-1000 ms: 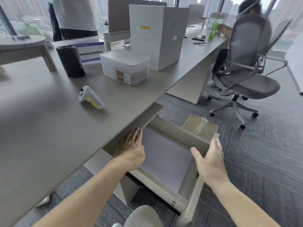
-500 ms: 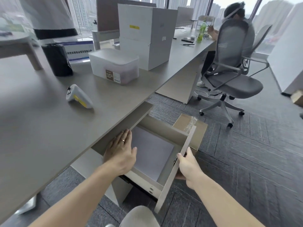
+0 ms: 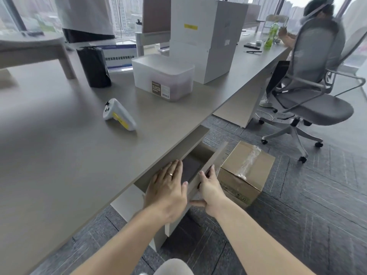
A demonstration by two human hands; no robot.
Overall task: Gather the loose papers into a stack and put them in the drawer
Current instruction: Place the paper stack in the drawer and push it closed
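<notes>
open-plan office, grey desk (image 3: pixel 59 155) running along the left, herringbone carpet on the floor. the drawer (image 3: pixel 206 165) under the desk edge is being seen only a narrow gap out, its front panel angled toward the floor side. papers inside are being hidden in shadow; can't be confirmed from this view. the left hand (image 3: pixel 168 191) is being laid flat, fingers spread and extended, over the gap at the desk edge, ring visible. the right hand (image 3: pixel 210 187) is being pressed against the drawer front, fingers curled over its top edge, thumb stretched out below toward the left hand. hands are sitting just beside each other. a cardboard box (image 3: pixel 246 173) is standing on the floor just beside the drawer front. on the desk: a white controller (image 3: pixel 119 115), a translucent plastic bin (image 3: pixel 162 76), a black cylinder (image 3: pixel 93 66), a white carton (image 3: pixel 206 36). a mesh office chair (image 3: pixel 313 86) is being occupied by another person further down.
</notes>
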